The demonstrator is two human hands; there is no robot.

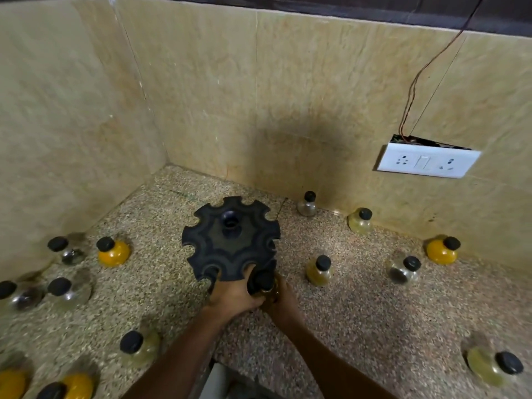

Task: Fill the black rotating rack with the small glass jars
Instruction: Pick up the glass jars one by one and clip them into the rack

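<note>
Both hands (234, 292) on rack (230, 240), jar (263, 282)

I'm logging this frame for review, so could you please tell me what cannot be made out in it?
- Head view: the jar at the rack's near edge is mostly hidden by the left hand and right hand; its contents and seating cannot be told.
- The rack's lower part is hidden beneath its top disc.
- Yellow jars at bottom left are cut by the frame edge.
- Socket plate markings are too small.
</note>
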